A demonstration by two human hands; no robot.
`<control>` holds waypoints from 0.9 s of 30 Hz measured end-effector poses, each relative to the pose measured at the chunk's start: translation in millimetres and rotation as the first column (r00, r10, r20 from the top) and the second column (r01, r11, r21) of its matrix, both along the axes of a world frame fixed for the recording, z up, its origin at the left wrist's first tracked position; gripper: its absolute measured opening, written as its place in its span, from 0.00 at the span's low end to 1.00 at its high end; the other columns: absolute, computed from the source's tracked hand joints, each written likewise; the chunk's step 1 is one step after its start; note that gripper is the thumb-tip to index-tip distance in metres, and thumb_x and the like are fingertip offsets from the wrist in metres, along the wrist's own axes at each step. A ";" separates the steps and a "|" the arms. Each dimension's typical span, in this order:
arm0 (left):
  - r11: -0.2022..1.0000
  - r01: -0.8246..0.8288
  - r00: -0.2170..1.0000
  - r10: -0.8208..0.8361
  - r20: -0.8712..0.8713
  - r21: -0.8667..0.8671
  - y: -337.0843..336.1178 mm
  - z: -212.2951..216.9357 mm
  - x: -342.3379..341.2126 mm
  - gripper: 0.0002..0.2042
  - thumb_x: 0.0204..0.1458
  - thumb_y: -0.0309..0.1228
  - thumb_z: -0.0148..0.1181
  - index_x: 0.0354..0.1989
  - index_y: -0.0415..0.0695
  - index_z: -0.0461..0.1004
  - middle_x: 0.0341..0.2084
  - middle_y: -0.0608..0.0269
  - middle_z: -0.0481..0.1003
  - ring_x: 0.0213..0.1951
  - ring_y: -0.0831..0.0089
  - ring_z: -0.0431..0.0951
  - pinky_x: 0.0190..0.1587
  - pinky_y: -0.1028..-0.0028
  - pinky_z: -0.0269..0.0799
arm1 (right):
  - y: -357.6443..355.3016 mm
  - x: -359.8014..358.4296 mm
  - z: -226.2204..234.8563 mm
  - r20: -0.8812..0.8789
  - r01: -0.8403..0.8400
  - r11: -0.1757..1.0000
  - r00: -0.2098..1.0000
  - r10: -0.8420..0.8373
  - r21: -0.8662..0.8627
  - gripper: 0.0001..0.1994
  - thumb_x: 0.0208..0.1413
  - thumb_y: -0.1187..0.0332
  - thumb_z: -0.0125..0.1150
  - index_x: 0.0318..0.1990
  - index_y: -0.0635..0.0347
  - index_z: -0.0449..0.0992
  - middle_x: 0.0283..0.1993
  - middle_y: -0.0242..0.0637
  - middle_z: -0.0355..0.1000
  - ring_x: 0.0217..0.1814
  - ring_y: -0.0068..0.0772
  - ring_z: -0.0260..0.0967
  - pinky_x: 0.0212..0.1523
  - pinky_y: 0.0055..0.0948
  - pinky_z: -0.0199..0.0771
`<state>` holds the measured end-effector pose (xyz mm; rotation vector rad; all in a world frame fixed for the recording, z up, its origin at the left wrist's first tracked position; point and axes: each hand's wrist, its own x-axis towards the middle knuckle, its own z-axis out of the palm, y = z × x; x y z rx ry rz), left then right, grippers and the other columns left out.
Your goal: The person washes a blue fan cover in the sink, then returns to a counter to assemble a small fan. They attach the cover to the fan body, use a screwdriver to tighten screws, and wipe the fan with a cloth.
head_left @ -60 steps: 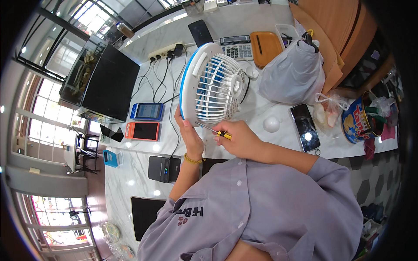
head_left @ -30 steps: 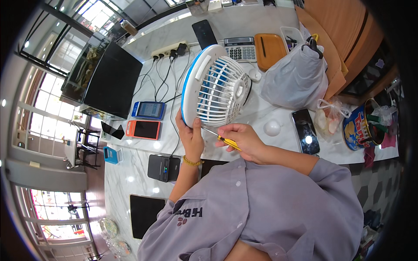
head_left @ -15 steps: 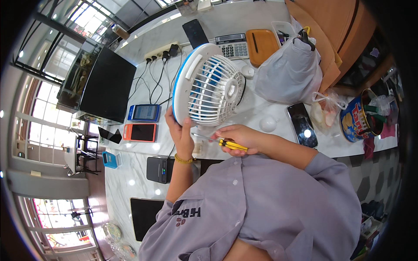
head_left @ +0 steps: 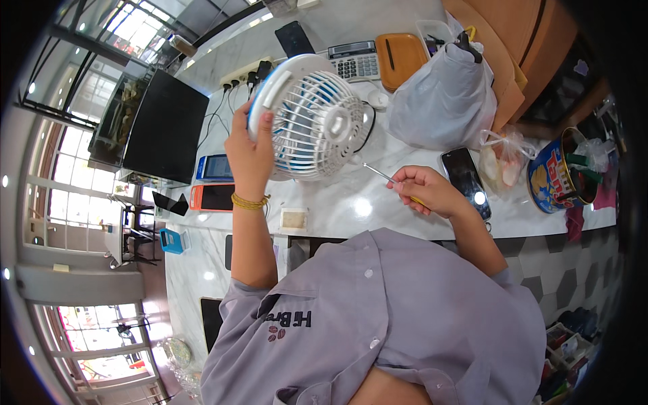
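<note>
Grip observed on both sides — left hand [head_left: 250,155] clasped fan [head_left: 335,121] by its blue-edged rim, right hand [head_left: 430,192] grasped screwdriver [head_left: 379,173] by its yellow handle. We found fan tilted over marble counter [head_left: 331,214], white cage turned rightward; screwdriver tip pointed near cage. We noted black phone [head_left: 463,177] beside right hand — calculator [head_left: 354,65] lay beyond fan.

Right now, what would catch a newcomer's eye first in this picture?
Probably the white-and-blue fan near the middle, gripped at its rim by the left hand. Next, the screwdriver in the right hand, its tip pointing toward the fan. Farther right, the bulky grey plastic bag and the blue tin stand out.
</note>
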<state>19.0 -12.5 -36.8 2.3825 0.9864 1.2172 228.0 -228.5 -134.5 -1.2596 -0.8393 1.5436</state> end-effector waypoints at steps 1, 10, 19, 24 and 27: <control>1.000 -0.007 1.000 0.007 0.004 -0.013 8.8 -0.7 -2.4 0.20 0.58 0.44 0.56 0.48 0.38 0.72 0.32 0.49 0.78 0.34 0.64 0.79 0.38 0.70 0.72 | 0.2 0.0 -7.9 0.007 -0.004 1.000 1.000 0.004 0.025 0.13 0.55 0.64 0.60 0.44 0.61 0.73 0.25 0.29 0.69 0.19 0.15 0.62 0.18 0.19 0.61; 0.941 0.034 0.991 0.013 0.136 -0.337 130.4 -27.7 -48.4 0.20 0.62 0.43 0.49 0.47 0.35 0.73 0.36 0.57 0.77 0.37 0.73 0.75 0.40 0.75 0.69 | 48.6 -51.4 -28.7 0.641 -0.140 0.895 0.744 -0.188 0.424 0.13 0.52 0.70 0.57 0.46 0.63 0.74 0.36 0.49 0.75 0.38 0.50 0.73 0.39 0.40 0.72; 0.832 0.116 0.951 0.064 0.301 -0.542 154.1 -47.1 -59.1 0.21 0.62 0.43 0.49 0.50 0.35 0.70 0.38 0.62 0.77 0.36 0.78 0.76 0.40 0.78 0.72 | 91.6 -83.6 -18.4 0.716 -0.165 0.903 0.671 -0.193 0.397 0.08 0.52 0.72 0.53 0.37 0.67 0.74 0.30 0.54 0.73 0.33 0.55 0.73 0.35 0.47 0.72; 0.801 0.143 0.945 0.064 0.320 -0.582 146.5 -46.3 -59.5 0.22 0.62 0.44 0.49 0.52 0.34 0.70 0.39 0.61 0.77 0.38 0.77 0.75 0.43 0.77 0.71 | 96.9 -82.4 -11.8 0.743 -0.209 0.893 0.645 -0.180 0.399 0.10 0.51 0.73 0.53 0.39 0.67 0.74 0.31 0.54 0.74 0.34 0.55 0.73 0.37 0.46 0.72; 0.812 0.119 0.946 0.082 0.315 -0.571 152.7 -49.7 -64.2 0.22 0.62 0.43 0.49 0.51 0.34 0.70 0.39 0.60 0.77 0.38 0.77 0.76 0.42 0.77 0.71 | 102.9 -86.4 -14.1 0.764 -0.233 0.896 0.625 -0.160 0.378 0.09 0.50 0.74 0.52 0.38 0.67 0.74 0.31 0.54 0.74 0.34 0.55 0.73 0.37 0.46 0.72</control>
